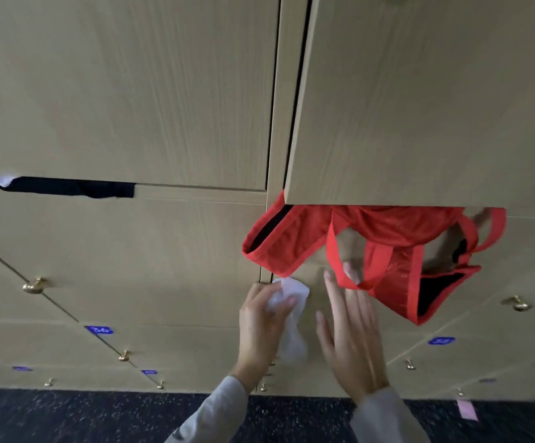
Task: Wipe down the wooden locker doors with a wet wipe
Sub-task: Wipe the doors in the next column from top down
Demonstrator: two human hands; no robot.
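A wall of light wooden locker doors point(125, 91) fills the view. My left hand point(261, 327) grips a white wet wipe point(287, 318) and holds it against a lower door, next to the gap between two columns. My right hand point(351, 334) lies beside it with straight fingers spread on the same door point(315, 302); its fingertips reach under the strap of a red bag point(384, 244). The red bag hangs out from beneath an upper door point(435, 107) that stands ajar.
Brass knobs point(34, 285) and blue number tags point(99, 329) mark the lower doors. A dark gap point(68, 186) with a bit of white cloth shows at a left locker. Dark speckled floor point(68, 417) runs along the bottom, with a pink slip point(467, 409) at right.
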